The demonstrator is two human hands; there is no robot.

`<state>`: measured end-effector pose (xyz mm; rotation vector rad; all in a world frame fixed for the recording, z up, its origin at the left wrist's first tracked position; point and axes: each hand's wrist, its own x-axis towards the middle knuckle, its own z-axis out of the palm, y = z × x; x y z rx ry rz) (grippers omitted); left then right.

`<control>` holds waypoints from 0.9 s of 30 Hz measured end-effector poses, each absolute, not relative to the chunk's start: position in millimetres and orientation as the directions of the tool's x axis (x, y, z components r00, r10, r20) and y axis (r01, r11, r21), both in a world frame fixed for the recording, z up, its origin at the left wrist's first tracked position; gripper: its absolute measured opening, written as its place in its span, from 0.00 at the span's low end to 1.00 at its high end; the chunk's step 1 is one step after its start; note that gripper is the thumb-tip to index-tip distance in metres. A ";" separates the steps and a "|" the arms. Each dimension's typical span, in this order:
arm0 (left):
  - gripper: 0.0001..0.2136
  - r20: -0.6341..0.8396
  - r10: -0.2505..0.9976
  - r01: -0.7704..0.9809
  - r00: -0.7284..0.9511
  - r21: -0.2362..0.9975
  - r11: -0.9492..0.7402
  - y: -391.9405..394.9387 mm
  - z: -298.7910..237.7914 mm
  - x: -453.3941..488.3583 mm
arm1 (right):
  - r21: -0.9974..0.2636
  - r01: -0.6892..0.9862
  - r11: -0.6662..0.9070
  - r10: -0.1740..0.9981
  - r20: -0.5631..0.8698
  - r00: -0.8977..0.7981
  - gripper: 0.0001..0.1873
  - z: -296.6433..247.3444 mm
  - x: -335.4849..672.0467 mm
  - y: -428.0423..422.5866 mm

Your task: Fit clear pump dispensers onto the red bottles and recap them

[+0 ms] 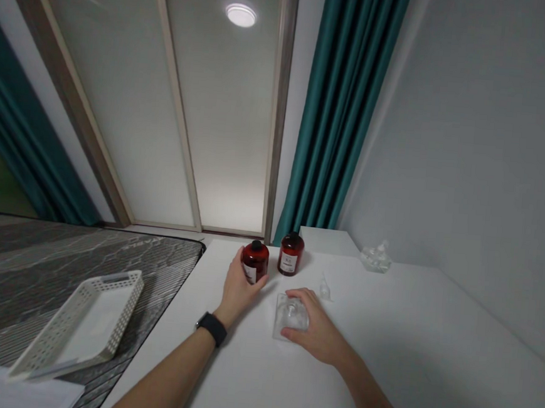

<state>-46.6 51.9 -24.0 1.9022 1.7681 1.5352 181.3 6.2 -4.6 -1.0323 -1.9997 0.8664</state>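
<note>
My left hand (pixel 241 286), with a dark watch on the wrist, is closed around a red bottle (pixel 256 257) with a black cap and a white label. A second red bottle (pixel 291 254) of the same kind stands upright just to its right. On the white table (pixel 249 378), my right hand (pixel 312 326) grips the right side of a clear square glass dish (pixel 280 324), thumb at the near edge and fingers at the far edge. Beyond that hand lies a small clear glass piece (pixel 325 290), its exact kind hard to make out.
Another clear glass object (pixel 376 257) sits at the back right, near the wall. A white box (pixel 329 240) stands at the table's far edge. To the left, a white perforated basket (pixel 84 318) and white paper (pixel 17 390) rest on a dark patterned surface.
</note>
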 end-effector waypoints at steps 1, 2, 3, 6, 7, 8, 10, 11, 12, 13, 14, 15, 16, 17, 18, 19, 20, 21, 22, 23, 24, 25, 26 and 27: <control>0.41 0.542 0.815 0.658 -0.204 0.693 -0.296 52.6 -24.6 -46.0 | -0.806 0.377 0.457 0.858 0.287 -0.425 0.31 -4.7 181.1 6.0; 0.40 0.524 0.827 0.645 -0.203 0.707 -0.290 53.1 -24.7 -45.8 | -0.806 0.375 0.458 0.858 0.291 -0.424 0.30 -4.9 180.9 5.8; 0.39 0.514 0.834 0.634 -0.200 0.717 -0.290 53.3 -24.4 -45.9 | -0.807 0.372 0.459 0.858 0.294 -0.421 0.30 -5.3 180.7 5.9; 0.35 0.515 0.838 0.603 -0.180 0.731 -0.320 53.5 -22.1 -47.9 | -0.819 0.368 0.440 0.872 0.292 -0.392 0.30 -8.5 180.0 7.0; 0.34 0.516 0.840 0.590 -0.168 0.736 -0.333 53.2 -21.0 -49.0 | -0.826 0.370 0.425 0.882 0.286 -0.376 0.31 -10.0 179.7 7.7; 0.33 0.514 0.844 0.575 -0.152 0.741 -0.347 52.8 -19.7 -50.2 | -0.833 0.374 0.409 0.892 0.278 -0.357 0.32 -11.7 179.3 8.6; 0.33 0.502 0.860 0.543 -0.096 0.750 -0.377 51.1 -16.9 -52.6 | -0.843 0.381 0.379 0.908 0.260 -0.328 0.33 -14.9 178.7 10.9; 0.34 0.490 0.870 0.527 -0.059 0.755 -0.390 49.8 -15.2 -53.5 | -0.847 0.383 0.369 0.913 0.254 -0.318 0.34 -16.2 178.6 12.2; 0.34 0.476 0.879 0.513 -0.019 0.760 -0.400 48.3 -13.6 -54.3 | -0.851 0.382 0.361 0.917 0.249 -0.312 0.34 -17.3 178.7 13.7; 0.35 0.458 0.889 0.500 0.022 0.765 -0.407 46.7 -11.9 -54.7 | -0.855 0.378 0.356 0.920 0.248 -0.305 0.34 -18.1 179.1 15.3; 0.36 0.441 0.896 0.487 0.060 0.770 -0.412 45.0 -10.4 -54.8 | -0.858 0.375 0.350 0.922 0.247 -0.297 0.34 -18.7 179.8 16.9; 0.36 0.425 0.900 0.474 0.095 0.776 -0.416 43.2 -9.0 -54.5 | -0.861 0.373 0.345 0.926 0.246 -0.286 0.34 -19.2 180.8 18.6; 0.37 0.414 0.902 0.462 0.124 0.780 -0.422 41.5 -7.9 -53.9 | -0.863 0.375 0.339 0.930 0.246 -0.274 0.35 -19.8 182.0 20.4; 0.37 0.407 0.901 0.450 0.150 0.783 -0.429 39.9 -7.1 -53.0 | -0.863 0.379 0.334 0.933 0.245 -0.264 0.35 -20.5 183.6 22.2; 0.37 0.404 0.898 0.440 0.174 0.784 -0.438 38.4 -6.5 -52.1 | -0.862 0.383 0.331 0.935 0.246 -0.256 0.36 -21.4 185.3 24.1; 0.37 0.404 0.893 0.430 0.198 0.783 -0.449 37.0 -6.2 -51.1 | -0.861 0.385 0.331 0.936 0.247 -0.252 0.36 -22.6 187.1 26.0; 0.36 0.406 0.887 0.422 0.221 0.780 -0.462 35.8 -6.0 -50.2 | -0.862 0.383 0.333 0.935 0.251 -0.250 0.37 -23.9 188.9 27.9; 0.36 0.409 0.880 0.413 0.241 0.777 -0.474 34.8 -6.0 -49.5 | -0.863 0.377 0.337 0.934 0.256 -0.249 0.37 -25.3 190.5 29.8; 0.36 0.411 0.874 0.405 0.259 0.775 -0.485 34.0 -6.1 -48.9 | -0.864 0.371 0.340 0.933 0.261 -0.248 0.38 -26.6 192.1 31.5; 0.36 0.413 0.869 0.398 0.273 0.773 -0.493 33.3 -6.3 -48.6 | -0.866 0.366 0.342 0.932 0.264 -0.247 0.38 -27.7 193.4 33.1; 0.36 0.416 0.865 0.394 0.281 0.772 -0.499 32.8 -6.5 -48.3 | -0.866 0.363 0.343 0.932 0.266 -0.246 0.39 -28.5 194.4 34.2; 0.37 0.417 0.863 0.392 0.286 0.771 -0.502 32.3 -6.8 -48.2 | -0.866 0.364 0.343 0.932 0.265 -0.246 0.39 -28.9 195.2 35.1; 0.37 0.416 0.863 0.392 0.287 0.770 -0.502 32.0 -7.1 -48.1 | -0.865 0.368 0.342 0.932 0.264 -0.247 0.38 -28.9 195.7 35.4; 0.37 0.415 0.864 0.393 0.286 0.771 -0.500 31.7 -7.5 -48.0 | -0.860 0.377 0.344 0.932 0.264 -0.248 0.37 -28.4 196.1 35.4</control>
